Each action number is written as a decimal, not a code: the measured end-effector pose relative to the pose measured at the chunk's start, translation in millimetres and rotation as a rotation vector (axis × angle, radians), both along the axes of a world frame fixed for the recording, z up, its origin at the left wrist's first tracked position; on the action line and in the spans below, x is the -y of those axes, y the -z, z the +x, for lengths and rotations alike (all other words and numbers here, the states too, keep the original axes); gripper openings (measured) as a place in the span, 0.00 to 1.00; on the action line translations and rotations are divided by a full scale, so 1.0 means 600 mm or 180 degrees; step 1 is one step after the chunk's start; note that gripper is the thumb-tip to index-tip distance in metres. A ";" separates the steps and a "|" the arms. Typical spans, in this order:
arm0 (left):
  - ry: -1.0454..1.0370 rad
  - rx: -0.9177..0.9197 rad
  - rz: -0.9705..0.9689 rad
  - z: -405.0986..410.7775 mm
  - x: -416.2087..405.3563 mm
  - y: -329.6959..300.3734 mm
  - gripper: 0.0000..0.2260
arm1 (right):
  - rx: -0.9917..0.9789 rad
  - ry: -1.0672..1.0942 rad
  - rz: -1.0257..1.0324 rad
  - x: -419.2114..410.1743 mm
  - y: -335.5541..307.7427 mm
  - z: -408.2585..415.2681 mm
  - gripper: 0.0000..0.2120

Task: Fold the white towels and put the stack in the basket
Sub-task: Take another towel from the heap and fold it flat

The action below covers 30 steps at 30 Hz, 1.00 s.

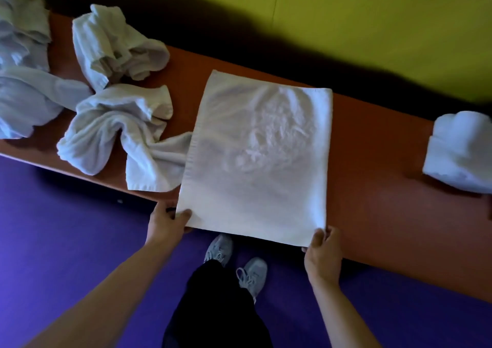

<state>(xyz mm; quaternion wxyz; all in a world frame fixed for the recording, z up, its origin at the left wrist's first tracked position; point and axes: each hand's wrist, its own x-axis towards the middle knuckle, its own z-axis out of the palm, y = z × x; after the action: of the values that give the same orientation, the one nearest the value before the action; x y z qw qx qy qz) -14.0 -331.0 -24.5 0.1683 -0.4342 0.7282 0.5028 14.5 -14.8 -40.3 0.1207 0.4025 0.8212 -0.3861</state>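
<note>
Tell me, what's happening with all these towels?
A person is folding white towels on an orange table. The left hand and right hand each pinch a near corner of the flat towel, which lies spread on the table with its near edge hanging over. Crumpled towels wait to the left. A folded stack sits to the right. No basket is in view.

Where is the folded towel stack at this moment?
In the head view, the folded towel stack sits at the far right of the orange table, apart from the flat towel that both hands hold.
</note>
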 end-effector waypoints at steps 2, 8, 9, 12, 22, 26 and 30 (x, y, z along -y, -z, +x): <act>-0.0087 -0.0051 0.0117 0.026 -0.019 -0.012 0.14 | 0.0008 0.0184 -0.0081 -0.017 -0.006 0.023 0.11; -0.0271 0.0034 0.0037 0.111 -0.039 -0.053 0.12 | -0.0150 0.0479 -0.0255 -0.034 -0.035 0.103 0.09; -0.0253 0.0018 0.0006 0.120 -0.038 -0.060 0.13 | -0.0233 0.0588 -0.0339 -0.035 -0.043 0.113 0.10; -0.0154 -0.0106 -0.0037 0.120 -0.031 -0.088 0.15 | -0.0517 0.1047 -0.0673 -0.045 -0.065 0.117 0.08; -0.0742 -0.0557 0.0626 -0.090 -0.032 -0.121 0.03 | -0.1042 0.1744 -0.1985 -0.074 -0.105 -0.080 0.10; -0.0970 -0.0437 0.0789 -0.189 -0.035 -0.116 0.03 | -0.1058 0.1604 -0.2302 -0.080 -0.116 -0.181 0.09; -0.0737 -0.0333 0.1062 -0.279 -0.045 -0.104 0.06 | -0.1148 0.1169 -0.1777 -0.079 -0.108 -0.263 0.05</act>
<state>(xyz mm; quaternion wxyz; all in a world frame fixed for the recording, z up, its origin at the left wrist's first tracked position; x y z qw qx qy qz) -181.4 -304.2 38.1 0.1409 -0.4545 0.5879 0.6542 -143.4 32.7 24.3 0.0080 0.4202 0.6066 -0.6748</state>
